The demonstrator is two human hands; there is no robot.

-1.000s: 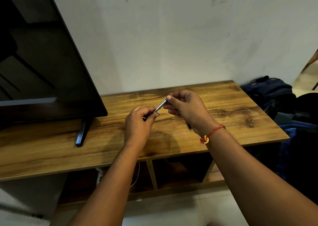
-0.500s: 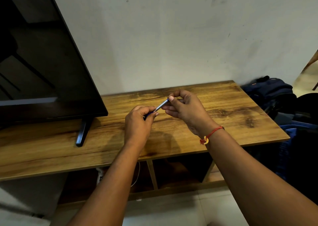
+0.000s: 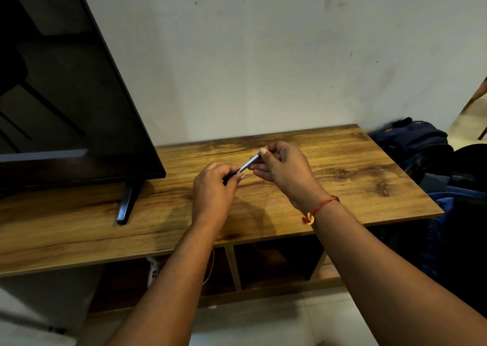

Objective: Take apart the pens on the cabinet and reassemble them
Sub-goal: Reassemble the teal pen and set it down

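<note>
A thin blue and silver pen (image 3: 247,164) is held in the air above the wooden cabinet top (image 3: 342,171). My left hand (image 3: 213,190) pinches its dark lower end between thumb and fingers. My right hand (image 3: 284,171) pinches the upper end, fingers curled over it. The pen slants up to the right between the two hands, and both of its ends are hidden in my fingers. No other pen shows on the cabinet.
A black television (image 3: 66,95) stands on the left of the cabinet on a dark foot (image 3: 126,203). Dark blue bags (image 3: 416,145) lie on the floor at the right. Open shelves (image 3: 274,261) sit below the top.
Hardly anything has moved. My right hand's fingers have shifted slightly on the pen's upper end; the left hand holds as before.
</note>
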